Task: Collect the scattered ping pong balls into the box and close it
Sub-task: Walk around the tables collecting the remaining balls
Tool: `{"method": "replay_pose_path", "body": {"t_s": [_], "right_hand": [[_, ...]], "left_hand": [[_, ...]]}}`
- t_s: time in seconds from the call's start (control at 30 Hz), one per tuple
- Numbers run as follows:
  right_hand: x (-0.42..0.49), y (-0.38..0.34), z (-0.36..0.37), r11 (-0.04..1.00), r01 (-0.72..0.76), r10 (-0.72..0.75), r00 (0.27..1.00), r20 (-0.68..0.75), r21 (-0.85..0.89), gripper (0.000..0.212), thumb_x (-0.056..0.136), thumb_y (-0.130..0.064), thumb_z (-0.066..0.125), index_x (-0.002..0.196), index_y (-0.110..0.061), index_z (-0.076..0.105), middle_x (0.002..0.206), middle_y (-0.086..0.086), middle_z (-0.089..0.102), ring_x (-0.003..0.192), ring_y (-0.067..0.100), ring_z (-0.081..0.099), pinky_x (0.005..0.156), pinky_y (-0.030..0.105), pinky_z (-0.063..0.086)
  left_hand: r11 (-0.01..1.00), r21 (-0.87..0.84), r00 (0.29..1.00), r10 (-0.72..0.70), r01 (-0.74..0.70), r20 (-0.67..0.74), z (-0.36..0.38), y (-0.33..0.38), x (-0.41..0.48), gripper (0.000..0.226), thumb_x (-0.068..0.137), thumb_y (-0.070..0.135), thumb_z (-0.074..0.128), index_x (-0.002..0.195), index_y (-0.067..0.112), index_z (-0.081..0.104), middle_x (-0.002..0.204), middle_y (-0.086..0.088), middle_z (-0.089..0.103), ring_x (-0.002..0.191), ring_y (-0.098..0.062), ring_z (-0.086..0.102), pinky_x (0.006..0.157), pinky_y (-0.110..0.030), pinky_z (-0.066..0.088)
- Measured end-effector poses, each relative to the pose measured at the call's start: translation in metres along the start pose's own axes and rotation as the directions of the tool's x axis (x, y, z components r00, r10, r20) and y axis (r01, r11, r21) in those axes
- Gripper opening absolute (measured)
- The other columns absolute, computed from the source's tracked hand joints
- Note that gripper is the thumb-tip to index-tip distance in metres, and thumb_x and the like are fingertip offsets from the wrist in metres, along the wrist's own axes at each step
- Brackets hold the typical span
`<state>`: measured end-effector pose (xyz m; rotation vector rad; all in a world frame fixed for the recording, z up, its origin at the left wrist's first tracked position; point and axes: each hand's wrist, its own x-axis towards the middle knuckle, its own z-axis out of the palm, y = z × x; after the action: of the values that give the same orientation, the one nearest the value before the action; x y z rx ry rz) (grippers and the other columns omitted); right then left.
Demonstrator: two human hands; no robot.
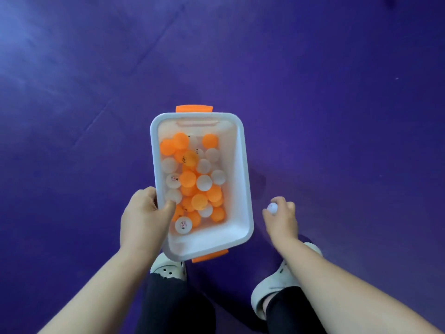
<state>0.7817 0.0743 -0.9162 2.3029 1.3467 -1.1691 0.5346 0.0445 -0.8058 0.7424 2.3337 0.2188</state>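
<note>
A white plastic box [243, 169] with orange latches at both ends is held above the floor, with no lid on it. Inside lie several orange and white ping pong balls [192, 179]. My left hand [144, 218] grips the box's left rim, thumb inside the wall. To the right of the box, my right hand [281, 218] pinches a white ping pong ball [272, 208] in its fingertips, apart from the box. No lid is in view.
A purple floor [337, 92] fills the view. My two feet in white clogs [272, 292] and dark trousers stand below the box. No loose balls show on the floor.
</note>
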Motion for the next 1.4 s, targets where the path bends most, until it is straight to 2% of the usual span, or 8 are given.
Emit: {"method": "replay_pose_path", "body": {"t_s": [0.07, 0.17, 0.3, 0.43, 0.63, 0.83, 1.1, 1.4], "right_hand": [[-0.022, -0.022, -0.041, 0.964, 0.072, -0.042, 0.992, -0.118, 0.256, 0.027, 0.09, -0.02, 0.057, 0.116, -0.016, 0.054, 0.113, 0.001, 0.045, 0.078, 0.018, 0.053, 0.067, 0.027, 0.041], [-0.061, -0.061, -0.113, 0.86, 0.246, -0.136, 0.955, -0.265, 0.446, 0.029, 0.086, -0.017, 0.063, 0.115, -0.015, 0.059, 0.107, -0.004, 0.046, 0.082, -0.002, 0.054, 0.065, 0.006, 0.039], [-0.107, -0.102, -0.21, 0.749, 0.507, -0.411, 0.861, -0.3, 0.428, 0.046, 0.076, -0.039, 0.06, 0.115, -0.013, 0.061, 0.104, -0.006, 0.047, 0.085, -0.015, 0.051, 0.069, -0.001, 0.04], [-0.122, -0.125, -0.316, 0.721, 0.591, -0.543, 0.806, -0.235, 0.363, 0.054, 0.076, -0.04, 0.066, 0.124, -0.018, 0.054, 0.107, -0.011, 0.045, 0.069, 0.003, 0.052, 0.066, 0.005, 0.043], [-0.103, -0.134, -0.464, 0.784, 0.505, -0.39, 0.853, -0.347, 0.361, 0.03, 0.086, -0.013, 0.063, 0.112, -0.025, 0.054, 0.101, -0.009, 0.053, 0.064, 0.01, 0.048, 0.063, 0.012, 0.043], [-0.022, -0.182, -0.542, 0.847, 0.338, -0.206, 0.92, -0.333, 0.411, 0.028, 0.088, -0.012, 0.052, 0.08, -0.038, 0.054, 0.094, -0.002, 0.062, 0.088, 0.026, 0.061, 0.081, 0.044, 0.055], [0.148, -0.269, -0.576, 0.938, 0.215, -0.158, 0.964, -0.215, 0.271, 0.016, 0.091, -0.012, 0.049, 0.09, -0.024, 0.06, 0.095, -0.001, 0.064, 0.089, 0.022, 0.063, 0.074, 0.036, 0.056], [0.328, -0.316, -0.549, 0.956, 0.23, -0.253, 0.96, -0.116, -0.181, 0.016, 0.091, -0.015, 0.049, 0.1, -0.015, 0.063, 0.105, 0.002, 0.064, 0.089, 0.019, 0.054, 0.072, 0.028, 0.042]], "left_hand": [[1.0, 0.001, 1.0, -0.002, 0.002, 0.018, -0.015, 0.024, -0.014, 0.026, 0.082, 0.026, 0.059, 0.071, 0.003, 0.053, 0.076, -0.014, 0.058, 0.069, -0.033, 0.056, 0.057, -0.047, 0.046], [1.0, -0.008, 0.999, 0.007, -0.006, 0.052, -0.037, 0.076, -0.038, 0.026, 0.081, 0.025, 0.059, 0.068, 0.004, 0.05, 0.074, -0.013, 0.057, 0.062, -0.029, 0.053, 0.05, -0.037, 0.037], [0.999, -0.017, 0.996, 0.047, -0.046, 0.074, -0.072, 0.16, -0.073, 0.025, 0.08, 0.023, 0.058, 0.068, 0.003, 0.049, 0.071, -0.01, 0.053, 0.057, -0.022, 0.046, 0.049, -0.031, 0.032], [0.995, -0.038, 0.993, 0.1, -0.097, 0.059, -0.105, 0.247, -0.106, 0.026, 0.08, 0.02, 0.057, 0.062, 0.011, 0.04, 0.067, -0.002, 0.044, 0.054, -0.018, 0.041, 0.048, -0.029, 0.028], [0.987, -0.124, 0.994, 0.104, -0.099, 0.037, -0.126, 0.354, -0.125, 0.032, 0.08, 0.019, 0.057, 0.06, 0.012, 0.033, 0.065, 0.0, 0.039, 0.053, -0.017, 0.035, 0.047, -0.03, 0.026], [0.985, -0.164, 0.995, 0.071, -0.058, 0.07, -0.121, 0.43, -0.079, 0.031, 0.082, 0.025, 0.057, 0.061, 0.009, 0.04, 0.063, -0.002, 0.043, 0.052, -0.016, 0.037, 0.046, -0.028, 0.027], [0.993, -0.121, 0.999, 0.021, -0.015, 0.045, -0.092, 0.53, 0.058, 0.039, 0.086, 0.03, 0.054, 0.059, 0.011, 0.034, 0.062, -0.001, 0.038, 0.05, -0.015, 0.032, 0.046, -0.028, 0.025], [0.99, -0.143, 1.0, -0.012, 0.011, -0.003, -0.033, 0.578, 0.191, 0.04, 0.086, 0.03, 0.056, 0.058, 0.01, 0.036, 0.065, -0.004, 0.04, 0.051, -0.019, 0.035, 0.046, -0.029, 0.025]]}}
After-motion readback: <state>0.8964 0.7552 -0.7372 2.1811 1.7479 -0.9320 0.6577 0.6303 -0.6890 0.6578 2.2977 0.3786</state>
